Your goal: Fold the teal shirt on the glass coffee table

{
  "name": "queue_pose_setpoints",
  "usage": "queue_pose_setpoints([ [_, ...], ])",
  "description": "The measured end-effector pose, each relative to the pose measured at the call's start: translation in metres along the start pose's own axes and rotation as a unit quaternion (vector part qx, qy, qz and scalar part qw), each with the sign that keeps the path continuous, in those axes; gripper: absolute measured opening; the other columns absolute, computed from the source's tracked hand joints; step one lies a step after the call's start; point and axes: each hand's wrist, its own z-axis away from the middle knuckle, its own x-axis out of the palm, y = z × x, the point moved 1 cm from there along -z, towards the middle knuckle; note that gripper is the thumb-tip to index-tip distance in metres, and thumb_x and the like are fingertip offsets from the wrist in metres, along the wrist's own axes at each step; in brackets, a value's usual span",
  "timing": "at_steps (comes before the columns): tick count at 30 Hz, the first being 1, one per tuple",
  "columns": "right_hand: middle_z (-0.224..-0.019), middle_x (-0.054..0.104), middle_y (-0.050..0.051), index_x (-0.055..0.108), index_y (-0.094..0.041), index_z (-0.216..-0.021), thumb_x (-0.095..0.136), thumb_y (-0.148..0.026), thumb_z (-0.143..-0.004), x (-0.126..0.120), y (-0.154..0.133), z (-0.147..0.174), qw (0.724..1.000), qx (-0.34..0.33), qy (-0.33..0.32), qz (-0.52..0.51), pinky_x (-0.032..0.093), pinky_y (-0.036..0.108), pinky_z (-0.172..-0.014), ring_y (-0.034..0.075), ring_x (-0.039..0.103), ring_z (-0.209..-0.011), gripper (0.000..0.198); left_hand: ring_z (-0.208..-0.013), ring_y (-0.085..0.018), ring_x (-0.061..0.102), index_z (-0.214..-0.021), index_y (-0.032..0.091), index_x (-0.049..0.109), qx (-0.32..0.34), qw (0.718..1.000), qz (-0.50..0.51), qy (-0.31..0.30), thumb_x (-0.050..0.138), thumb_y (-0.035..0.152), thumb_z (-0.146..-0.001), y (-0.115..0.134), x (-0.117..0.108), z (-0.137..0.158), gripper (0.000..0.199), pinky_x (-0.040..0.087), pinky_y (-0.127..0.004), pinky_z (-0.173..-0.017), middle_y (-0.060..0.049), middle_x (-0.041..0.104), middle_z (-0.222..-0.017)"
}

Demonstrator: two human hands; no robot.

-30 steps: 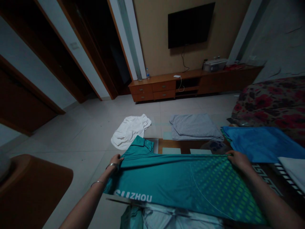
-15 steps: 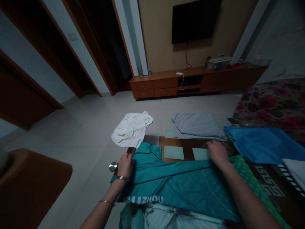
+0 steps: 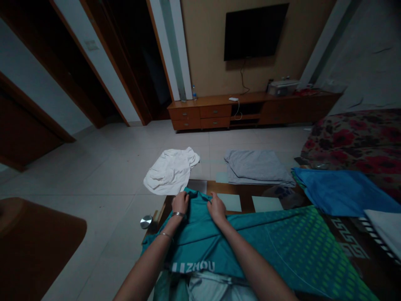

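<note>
A teal sports shirt (image 3: 250,238) with white lettering and a green dotted pattern lies spread over the coffee table. My left hand (image 3: 180,203) is closed on its far left edge, a bracelet at the wrist. My right hand (image 3: 216,207) pinches the same far end of the fabric a little to the right. Between the two hands the cloth is bunched and slightly raised. Under the shirt's near edge, pale grey-green cloth (image 3: 213,286) shows.
Beyond the shirt lie a white garment (image 3: 171,171) and folded grey cloth (image 3: 258,166). Blue cloth (image 3: 347,190) and a white piece with striped trim (image 3: 384,228) are at right. A brown rounded furniture piece (image 3: 37,246) stands left; a TV cabinet (image 3: 216,112) is ahead.
My right hand has moved left from the shirt's right part to its far left end. My left hand has shifted up and right, and the fabric there is now gathered.
</note>
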Motion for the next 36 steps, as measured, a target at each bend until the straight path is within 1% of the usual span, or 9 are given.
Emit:
queue_pose_setpoints([
  [3,-0.105,0.066,0.01,0.049,-0.019,-0.121,0.045,-0.021,-0.087,-0.004,0.01,-0.004,0.999,0.03,-0.009,-0.008,0.042,0.03,-0.073,0.024,0.061,-0.096,0.035,-0.085,-0.019,0.062,-0.095,0.018,0.061,-0.047,0.999,0.018,-0.01,0.039,0.033,-0.092,-0.011,-0.001,-0.016,0.026,0.039,-0.026,-0.07,-0.01,0.068,-0.095],
  [6,-0.106,0.064,0.011,0.054,-0.02,-0.114,0.05,-0.022,-0.085,-0.009,0.011,-0.006,0.999,0.012,0.001,0.035,0.043,0.03,-0.074,0.023,0.06,-0.097,0.029,-0.083,-0.019,0.063,-0.093,0.018,0.063,-0.066,0.997,0.026,-0.02,0.046,0.032,-0.089,-0.016,0.0,-0.028,0.022,0.04,-0.025,-0.068,-0.011,0.068,-0.096],
  [10,-0.11,0.06,0.016,0.057,-0.016,-0.108,0.058,-0.034,-0.084,-0.015,0.005,-0.014,0.995,-0.016,0.027,0.093,0.044,0.033,-0.077,0.026,0.058,-0.1,0.03,-0.091,-0.022,0.061,-0.095,0.014,0.063,-0.068,0.997,0.025,-0.02,0.057,0.034,-0.083,-0.017,0.001,-0.035,0.024,0.041,-0.027,-0.073,-0.015,0.065,-0.103],
  [14,-0.107,0.061,0.017,0.06,-0.014,-0.1,0.066,-0.032,-0.078,-0.013,0.002,-0.026,0.994,-0.032,0.007,0.104,0.042,0.034,-0.08,0.027,0.057,-0.1,0.029,-0.091,-0.023,0.06,-0.092,0.014,0.062,-0.076,0.996,0.03,-0.026,0.065,0.033,-0.077,-0.013,0.003,-0.038,0.025,0.042,-0.028,-0.073,-0.015,0.065,-0.098],
  [18,-0.098,0.064,0.012,0.06,-0.016,-0.086,0.062,-0.016,-0.073,-0.006,0.006,-0.037,0.998,-0.046,-0.018,0.037,0.041,0.031,-0.079,0.024,0.057,-0.094,0.014,-0.088,-0.022,0.06,-0.081,0.016,0.061,-0.075,0.995,0.051,-0.032,0.064,0.023,-0.075,-0.009,0.004,-0.041,0.01,0.041,-0.027,-0.072,-0.012,0.065,-0.09],
  [21,-0.084,0.064,0.004,0.057,-0.018,-0.079,0.056,-0.009,-0.068,-0.002,0.013,-0.045,0.995,-0.018,-0.009,-0.098,0.041,0.027,-0.073,0.019,0.058,-0.083,0.014,-0.085,-0.02,0.06,-0.086,0.016,0.058,-0.075,0.994,0.075,-0.019,0.06,0.02,-0.076,-0.008,0.002,-0.041,0.012,0.04,-0.027,-0.071,-0.01,0.065,-0.089],
  [24,-0.081,0.064,0.001,0.056,-0.018,-0.079,0.056,-0.01,-0.065,0.0,0.019,-0.054,0.982,-0.009,-0.004,-0.189,0.043,0.025,-0.07,0.017,0.059,-0.08,0.016,-0.078,-0.018,0.058,-0.091,0.016,0.055,-0.082,0.991,0.104,-0.003,0.056,0.018,-0.077,-0.009,-0.002,-0.045,0.014,0.039,-0.026,-0.067,-0.007,0.064,-0.084],
  [30,-0.085,0.066,0.001,0.059,-0.018,-0.086,0.062,-0.018,-0.066,-0.013,0.016,-0.092,0.968,-0.031,0.009,-0.249,0.047,0.026,-0.071,0.018,0.061,-0.083,0.02,-0.078,-0.016,0.057,-0.094,0.016,0.053,-0.062,0.985,0.151,0.046,0.055,0.014,-0.074,-0.004,-0.027,-0.084,0.021,0.039,-0.024,-0.069,-0.005,0.062,-0.086],
  [36,-0.09,0.068,0.006,0.063,-0.014,-0.089,0.062,-0.012,-0.065,-0.034,0.008,-0.135,0.97,-0.012,0.042,-0.238,0.047,0.028,-0.076,0.018,0.062,-0.083,0.023,-0.084,-0.016,0.06,-0.095,0.014,0.055,-0.035,0.979,0.187,0.078,0.053,0.012,-0.076,0.02,-0.044,-0.135,0.02,0.043,-0.025,-0.073,-0.008,0.065,-0.093],
])
